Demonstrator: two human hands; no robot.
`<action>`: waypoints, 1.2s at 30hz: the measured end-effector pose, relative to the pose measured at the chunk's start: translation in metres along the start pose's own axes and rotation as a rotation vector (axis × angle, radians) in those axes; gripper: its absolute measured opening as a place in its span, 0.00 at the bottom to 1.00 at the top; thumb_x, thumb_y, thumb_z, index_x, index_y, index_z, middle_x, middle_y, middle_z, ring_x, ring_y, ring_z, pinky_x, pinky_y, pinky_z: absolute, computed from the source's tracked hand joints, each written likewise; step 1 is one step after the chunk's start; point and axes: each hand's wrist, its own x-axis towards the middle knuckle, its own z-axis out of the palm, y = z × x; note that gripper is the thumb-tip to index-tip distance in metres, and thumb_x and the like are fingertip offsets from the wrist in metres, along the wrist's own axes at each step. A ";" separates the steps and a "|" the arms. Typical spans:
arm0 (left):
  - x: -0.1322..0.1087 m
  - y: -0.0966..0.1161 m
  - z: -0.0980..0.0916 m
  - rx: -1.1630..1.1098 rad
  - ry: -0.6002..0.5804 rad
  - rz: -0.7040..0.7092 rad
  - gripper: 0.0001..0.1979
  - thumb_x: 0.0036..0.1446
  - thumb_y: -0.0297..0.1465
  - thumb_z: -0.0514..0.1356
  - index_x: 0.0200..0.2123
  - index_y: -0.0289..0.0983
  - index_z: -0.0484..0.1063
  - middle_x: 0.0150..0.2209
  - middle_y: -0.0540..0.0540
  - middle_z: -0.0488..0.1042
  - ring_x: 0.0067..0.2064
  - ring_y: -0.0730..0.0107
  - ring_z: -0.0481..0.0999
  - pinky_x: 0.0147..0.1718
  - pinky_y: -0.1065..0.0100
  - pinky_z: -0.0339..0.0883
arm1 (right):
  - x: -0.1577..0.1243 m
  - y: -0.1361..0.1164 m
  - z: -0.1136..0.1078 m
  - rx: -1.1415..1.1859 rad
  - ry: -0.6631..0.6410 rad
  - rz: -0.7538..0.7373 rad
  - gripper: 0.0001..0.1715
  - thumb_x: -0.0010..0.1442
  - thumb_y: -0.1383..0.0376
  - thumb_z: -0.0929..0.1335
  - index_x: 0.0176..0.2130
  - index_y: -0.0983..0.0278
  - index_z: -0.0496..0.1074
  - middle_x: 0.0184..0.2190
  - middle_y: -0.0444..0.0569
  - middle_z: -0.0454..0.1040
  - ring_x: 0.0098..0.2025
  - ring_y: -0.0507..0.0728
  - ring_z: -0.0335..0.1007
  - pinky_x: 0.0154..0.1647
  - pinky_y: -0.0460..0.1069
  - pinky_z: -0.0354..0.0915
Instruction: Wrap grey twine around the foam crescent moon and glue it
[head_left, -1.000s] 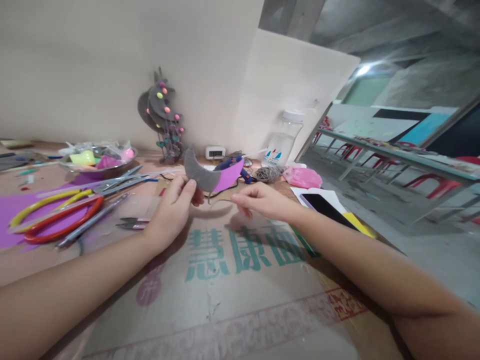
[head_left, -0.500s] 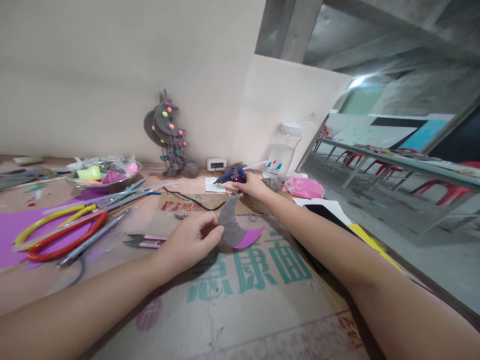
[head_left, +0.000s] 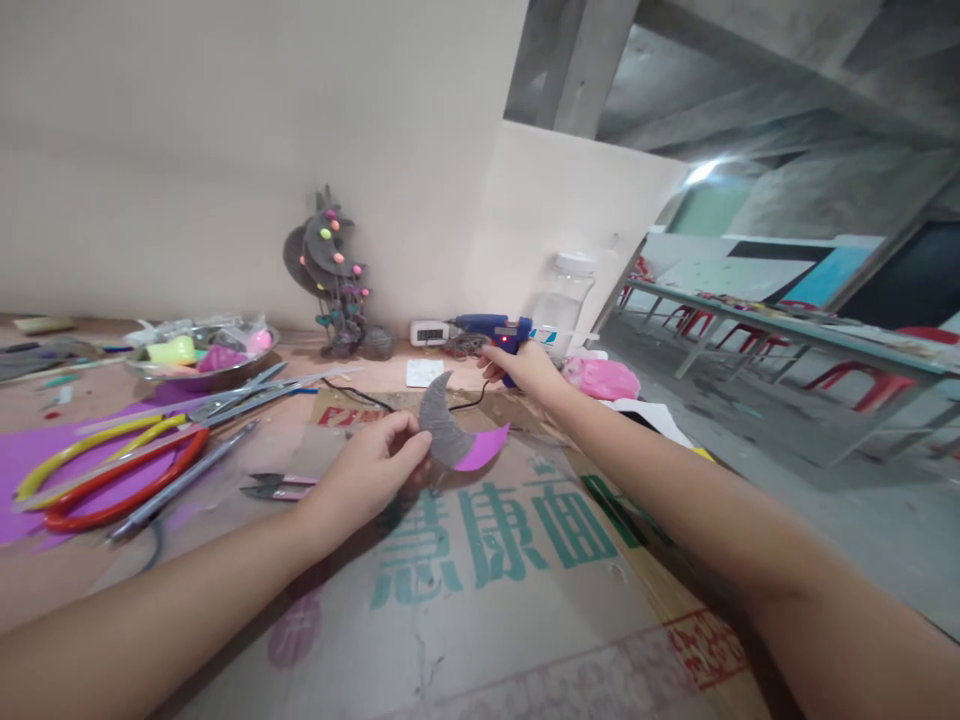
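Between the thumb and fingers of my left hand is a crescent moon piece, mostly wrapped in grey yarn, with a bare purple tip at its right end. It is held just above the cardboard. My right hand is closed round the handle of a blue hot glue gun, whose nozzle points left toward the small white timer. A red light glows on the gun. Its black cord runs over the table behind the crescent. Thread snips lie beside my left wrist.
Scissors with yellow and red handles lie at left by a metal bowl of craft bits. A decorated grey moon ornament stands against the wall. A water bottle and pink bag are at right. Printed cardboard covers the front.
My right hand has lifted the glue gun off the table and brought it more level. My left hand keeps its hold on the crescent; the whole view has shifted slightly.
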 end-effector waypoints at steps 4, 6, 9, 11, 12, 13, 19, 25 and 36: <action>-0.003 0.003 0.005 0.018 -0.020 -0.042 0.12 0.59 0.38 0.51 0.26 0.38 0.60 0.19 0.54 0.66 0.20 0.75 0.65 0.20 0.73 0.58 | -0.041 -0.008 -0.017 0.050 -0.002 -0.059 0.20 0.58 0.54 0.63 0.27 0.67 0.72 0.19 0.48 0.72 0.20 0.49 0.66 0.24 0.44 0.63; -0.006 0.006 0.008 -0.014 -0.003 -0.070 0.12 0.59 0.39 0.51 0.27 0.38 0.60 0.19 0.54 0.67 0.19 0.75 0.66 0.19 0.73 0.59 | -0.062 -0.008 -0.020 0.101 -0.018 -0.064 0.21 0.57 0.52 0.63 0.29 0.67 0.74 0.17 0.46 0.70 0.21 0.51 0.66 0.25 0.45 0.63; -0.006 0.009 0.008 -0.053 0.079 -0.043 0.12 0.58 0.39 0.52 0.27 0.39 0.59 0.19 0.55 0.66 0.20 0.75 0.65 0.20 0.73 0.59 | -0.087 -0.009 -0.017 0.197 -0.016 -0.023 0.20 0.57 0.54 0.64 0.35 0.67 0.74 0.18 0.46 0.71 0.21 0.51 0.67 0.25 0.46 0.64; -0.005 0.009 0.006 -0.070 0.128 -0.024 0.13 0.58 0.39 0.52 0.26 0.39 0.59 0.19 0.55 0.65 0.19 0.75 0.64 0.20 0.73 0.58 | -0.095 -0.009 -0.010 0.274 -0.030 -0.008 0.19 0.58 0.54 0.64 0.41 0.66 0.73 0.20 0.45 0.72 0.23 0.52 0.69 0.28 0.47 0.67; -0.004 0.008 0.005 -0.072 0.134 -0.022 0.13 0.58 0.39 0.53 0.25 0.39 0.59 0.19 0.55 0.65 0.19 0.75 0.64 0.20 0.73 0.57 | -0.097 -0.008 -0.006 0.311 -0.043 -0.002 0.20 0.58 0.54 0.64 0.42 0.65 0.72 0.22 0.46 0.74 0.25 0.53 0.71 0.31 0.48 0.68; -0.003 0.007 0.004 -0.070 0.130 -0.021 0.13 0.57 0.39 0.53 0.25 0.39 0.60 0.19 0.55 0.65 0.19 0.75 0.63 0.20 0.73 0.56 | -0.098 -0.007 -0.003 0.333 -0.050 0.005 0.19 0.58 0.54 0.64 0.42 0.64 0.72 0.25 0.47 0.75 0.28 0.54 0.73 0.34 0.49 0.69; -0.002 0.002 0.002 -0.024 0.019 0.019 0.11 0.56 0.37 0.54 0.25 0.39 0.60 0.18 0.55 0.63 0.20 0.75 0.62 0.21 0.72 0.55 | -0.105 0.000 0.008 0.211 -0.129 0.012 0.19 0.59 0.55 0.63 0.46 0.62 0.72 0.29 0.47 0.77 0.29 0.54 0.73 0.36 0.51 0.70; -0.001 0.007 0.004 -0.097 -0.043 -0.072 0.10 0.56 0.37 0.54 0.26 0.38 0.60 0.19 0.54 0.66 0.20 0.75 0.64 0.21 0.72 0.57 | -0.110 0.003 0.005 0.080 -0.101 0.058 0.19 0.58 0.53 0.63 0.29 0.63 0.74 0.25 0.49 0.76 0.31 0.57 0.74 0.38 0.53 0.70; 0.002 0.002 0.001 -0.022 -0.073 -0.050 0.12 0.55 0.40 0.54 0.27 0.37 0.65 0.19 0.54 0.65 0.20 0.74 0.64 0.20 0.72 0.56 | -0.113 -0.007 0.006 0.010 -0.024 -0.006 0.14 0.56 0.55 0.65 0.32 0.62 0.73 0.24 0.47 0.75 0.30 0.56 0.72 0.35 0.52 0.69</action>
